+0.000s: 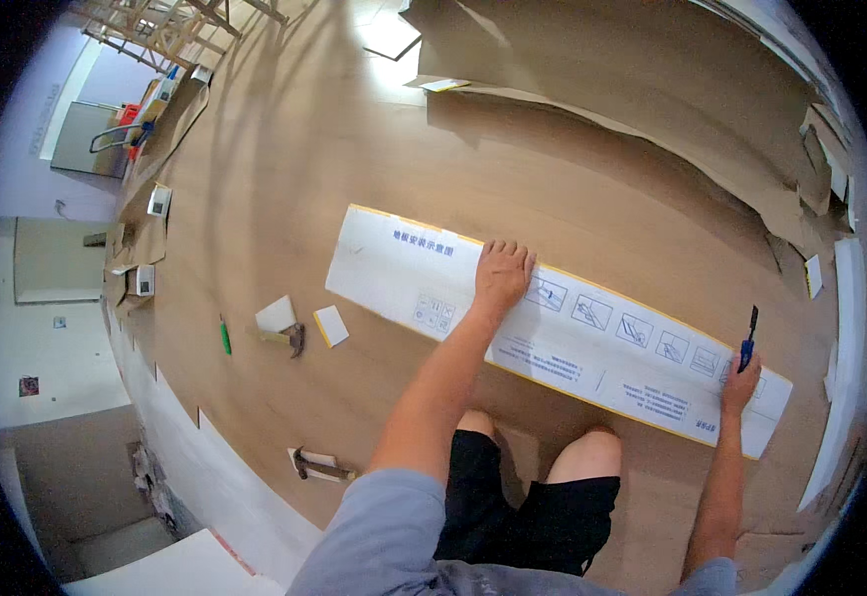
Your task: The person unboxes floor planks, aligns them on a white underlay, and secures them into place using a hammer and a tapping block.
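Printed white carton [394, 268] laid flat on the floor [285, 189], both hands over it.
Far edge covered by left hand [503, 276]; any pinch cannot be told. Over carton's right end, blue-handled knife [747, 352] clasped in right hand [739, 387]. Left of carton: hammer [294, 340], green-handled tool [225, 337].
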`<state>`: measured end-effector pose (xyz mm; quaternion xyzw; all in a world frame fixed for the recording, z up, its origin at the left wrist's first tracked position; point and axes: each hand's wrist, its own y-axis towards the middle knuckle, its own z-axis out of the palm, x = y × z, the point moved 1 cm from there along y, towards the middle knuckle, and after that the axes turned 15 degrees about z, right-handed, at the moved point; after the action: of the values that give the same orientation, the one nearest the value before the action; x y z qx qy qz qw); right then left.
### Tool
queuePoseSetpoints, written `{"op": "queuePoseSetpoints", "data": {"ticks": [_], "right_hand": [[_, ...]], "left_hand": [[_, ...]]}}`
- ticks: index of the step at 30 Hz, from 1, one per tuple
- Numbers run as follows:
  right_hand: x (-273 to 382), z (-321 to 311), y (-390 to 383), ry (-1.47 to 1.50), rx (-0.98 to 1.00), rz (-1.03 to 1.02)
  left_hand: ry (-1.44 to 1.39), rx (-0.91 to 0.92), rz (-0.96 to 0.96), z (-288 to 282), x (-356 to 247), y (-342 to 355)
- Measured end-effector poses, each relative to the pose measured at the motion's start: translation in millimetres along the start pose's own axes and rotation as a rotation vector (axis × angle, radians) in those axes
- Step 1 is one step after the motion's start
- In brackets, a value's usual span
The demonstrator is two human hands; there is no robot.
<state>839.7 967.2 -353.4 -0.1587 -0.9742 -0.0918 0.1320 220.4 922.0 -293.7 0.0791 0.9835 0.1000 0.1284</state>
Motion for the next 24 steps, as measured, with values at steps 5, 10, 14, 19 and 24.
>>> {"op": "queuePoseSetpoints", "data": {"ticks": [5, 10, 14, 19, 24], "right_hand": [[31, -18, -27, -0.025, 0.099, 0.096], [41, -9, -51, 0.082, 0.013, 0.126], [-5, -4, -58, 0.487, 0.104, 0.211], [8, 13, -42, 0.206, -0.037, 0.075], [3, -111, -22, 0.507, 0.342, 0.632]], "left_hand": [[-0.068, 0.007, -0.058, -7, -9, -72], [-0.073, 0.015, -0.101, -18, -9, -103], [0.002, 0.302, -0.067, 21, -14, -100], [0.013, -0.026, 0.063, 64, 19, -172], [0.099, 0.16, -0.07, 0, -42, -141]]}}
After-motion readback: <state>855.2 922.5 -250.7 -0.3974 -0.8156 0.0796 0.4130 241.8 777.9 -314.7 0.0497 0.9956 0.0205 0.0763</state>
